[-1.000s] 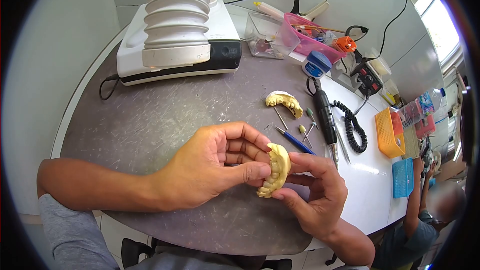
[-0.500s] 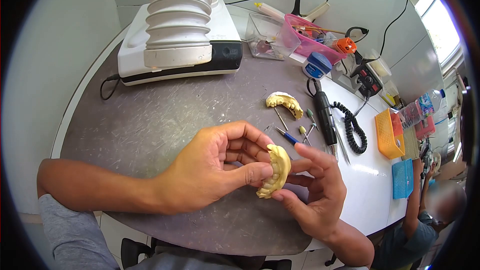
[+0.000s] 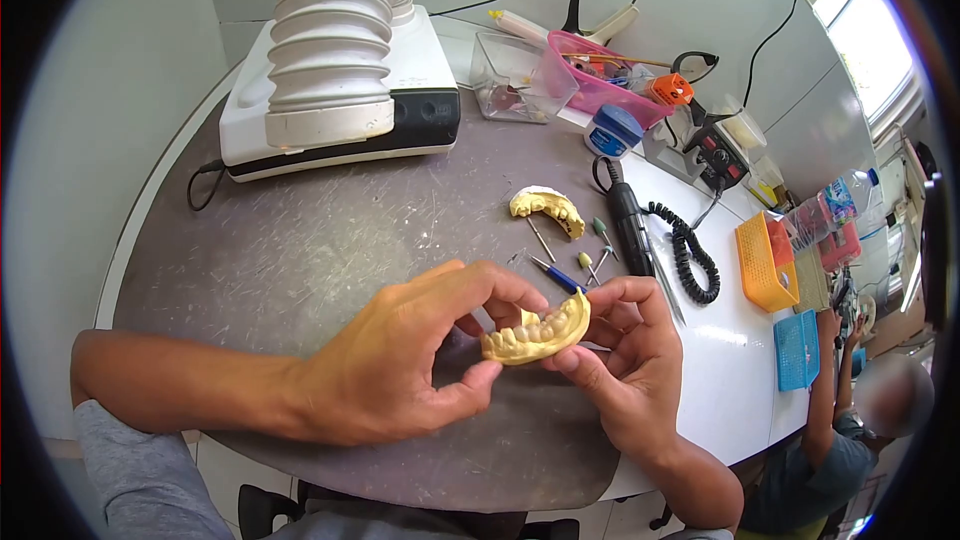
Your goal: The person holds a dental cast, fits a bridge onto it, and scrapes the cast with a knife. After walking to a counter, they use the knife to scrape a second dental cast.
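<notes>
Above the near part of the grey table (image 3: 300, 240), left hand (image 3: 390, 375) and right hand (image 3: 630, 365) both pinched on a yellow teeth model (image 3: 535, 336), model held between their fingertips, teeth upward, beyond it a second teeth model (image 3: 547, 206) on the table, white machine (image 3: 340, 90) at the back.

One view, taken from the person's head, looks forward and steeply down onto the round grey tabletop (image 3: 300, 240). It sits close: the left hand (image 3: 380, 380) and right hand (image 3: 635, 380), both holding the plaster dental cast (image 3: 535, 337), fill the lower middle. The wide lens bends the edges and darkens the corners. The ribbed extraction hose (image 3: 335, 40) lies at the top and a seated co-worker (image 3: 830, 440) at the lower right.
</notes>
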Motion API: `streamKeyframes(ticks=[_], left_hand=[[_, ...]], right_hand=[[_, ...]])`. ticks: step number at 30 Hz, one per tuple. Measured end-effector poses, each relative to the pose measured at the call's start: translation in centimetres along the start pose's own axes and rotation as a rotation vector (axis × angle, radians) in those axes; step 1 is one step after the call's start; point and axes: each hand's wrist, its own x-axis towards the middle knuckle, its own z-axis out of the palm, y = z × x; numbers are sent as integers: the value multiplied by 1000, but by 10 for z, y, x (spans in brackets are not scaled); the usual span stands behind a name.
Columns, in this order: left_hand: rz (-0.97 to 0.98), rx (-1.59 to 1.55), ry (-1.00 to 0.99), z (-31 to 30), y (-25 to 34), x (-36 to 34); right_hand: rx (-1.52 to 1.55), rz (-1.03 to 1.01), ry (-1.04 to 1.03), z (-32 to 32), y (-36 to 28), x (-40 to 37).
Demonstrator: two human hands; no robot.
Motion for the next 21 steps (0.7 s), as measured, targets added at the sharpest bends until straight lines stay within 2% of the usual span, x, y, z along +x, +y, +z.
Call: streamKeyframes(ticks=[4, 7, 11, 17, 21], left_hand=[[-13, 28, -43, -15, -4, 7], [122, -10, -45, -21, -11, 10], [124, -53, -78, -22, -17, 11], [223, 74, -167, -23, -19, 16], [246, 218, -130, -21, -18, 13]], right_hand=[[-122, -51, -36, -2, 2, -3], [-204, -119, -95, -4, 7, -3], [-253, -183, -134, -4, 9, -2], [-333, -201, -106, -3, 4, -2], [-328, -221, -125, -5, 7, -2]])
